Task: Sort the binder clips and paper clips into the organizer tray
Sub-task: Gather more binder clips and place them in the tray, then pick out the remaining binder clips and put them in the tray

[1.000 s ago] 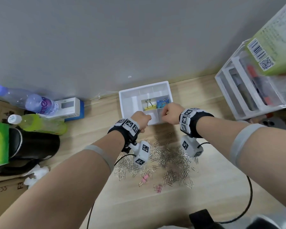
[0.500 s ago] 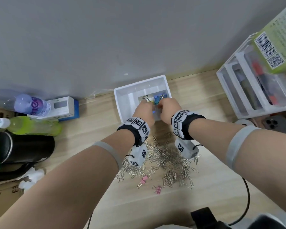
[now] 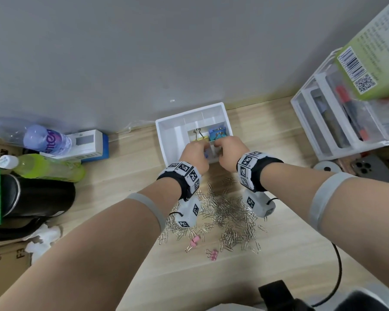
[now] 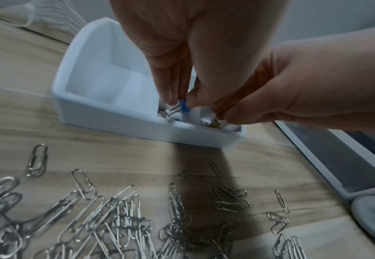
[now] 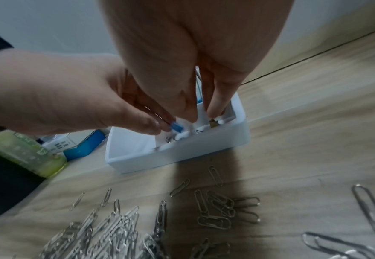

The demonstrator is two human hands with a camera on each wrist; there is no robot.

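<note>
The white organizer tray (image 3: pixel 166 131) stands by the wall, with a large yellow binder clip (image 3: pixel 199 138) and a large blue binder clip (image 3: pixel 217 133) in its middle compartments. Both hands reach into its near compartments. My left hand (image 3: pixel 194 153) pinches a small blue binder clip (image 4: pixel 184 106) just above the tray floor. My right hand (image 3: pixel 228 151) points down beside it, thumb and fingers apart, and a small gold binder clip (image 5: pixel 214 122) lies right under its fingertips (image 5: pixel 215 108). A pile of silver paper clips (image 3: pixel 225 212) and two pink binder clips (image 3: pixel 194 241) lie on the desk behind my wrists.
Water bottles (image 3: pixel 43 140), a green bottle (image 3: pixel 50 169), a black kettle (image 3: pixel 36 198) and a white-and-blue box (image 3: pixel 88 144) crowd the left. A white drawer unit (image 3: pixel 337 126) and a phone (image 3: pixel 373 167) stand at the right. A black cable (image 3: pixel 337 265) trails near the front.
Both hands have moved forward from the tray's near edge to over its near compartments and lowered their fingertips inside. The paper clip pile has not moved.
</note>
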